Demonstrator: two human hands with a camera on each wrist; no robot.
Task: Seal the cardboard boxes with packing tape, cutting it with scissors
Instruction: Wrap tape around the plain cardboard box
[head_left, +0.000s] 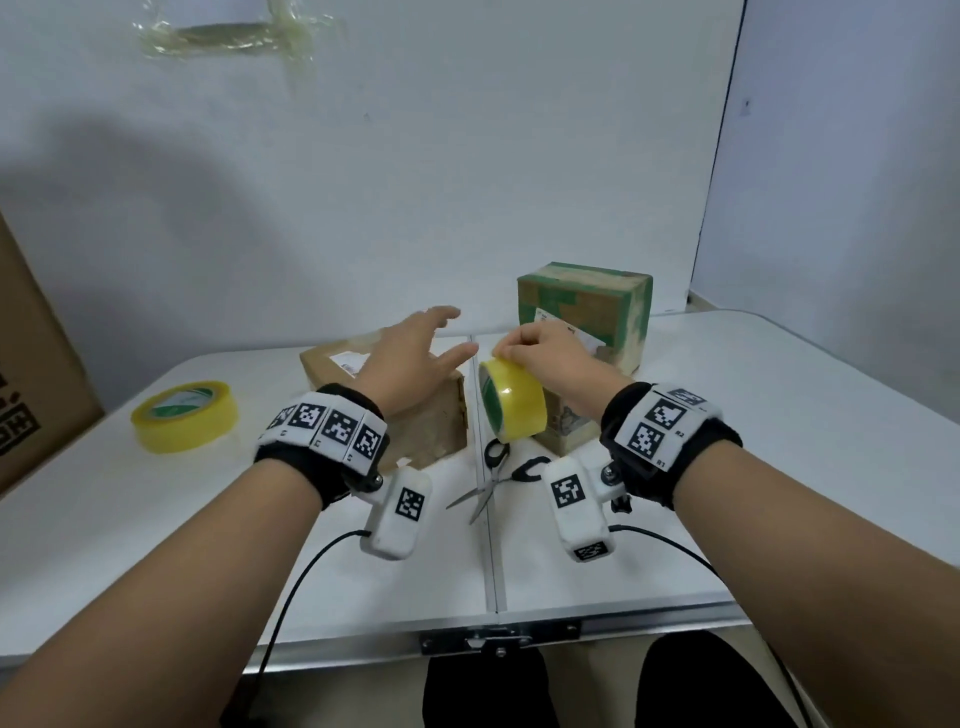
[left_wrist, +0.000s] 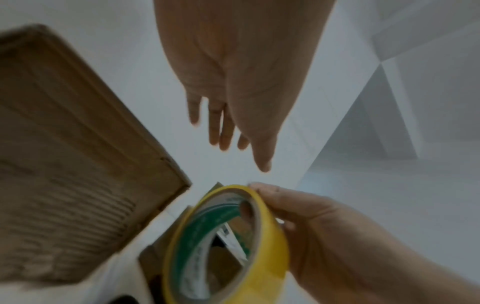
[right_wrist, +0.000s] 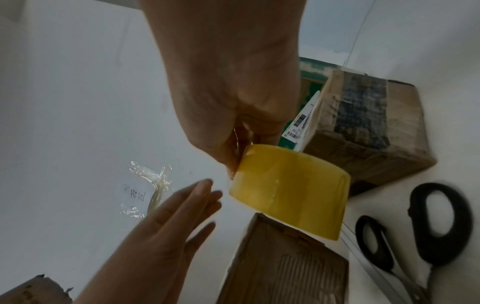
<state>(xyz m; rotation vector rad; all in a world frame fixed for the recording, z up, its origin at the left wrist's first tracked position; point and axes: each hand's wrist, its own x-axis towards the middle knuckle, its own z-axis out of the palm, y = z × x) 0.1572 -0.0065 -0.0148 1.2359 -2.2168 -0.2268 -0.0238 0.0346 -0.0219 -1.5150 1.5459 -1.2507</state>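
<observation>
This looks like a makeshift packing station in a bare room, not a home or shop. A white folding surface (head_left: 675, 545) with a metal latch (head_left: 498, 636) at its near edge stands against a plain white wall (head_left: 467, 182) with a scrap of clear tape (head_left: 234, 36) stuck high on it. Worn shipping boxes with barcode labels (head_left: 587, 317), yellow tape rolls (head_left: 184, 415) and scissors (head_left: 493, 478) lie on it; a large carton (head_left: 36, 364) stands far left.

A white folding table (head_left: 779, 467) with a centre seam and a metal latch at its near edge stands against a plain white wall (head_left: 467, 182); crumpled clear tape (head_left: 234, 36) sticks high on it.
</observation>
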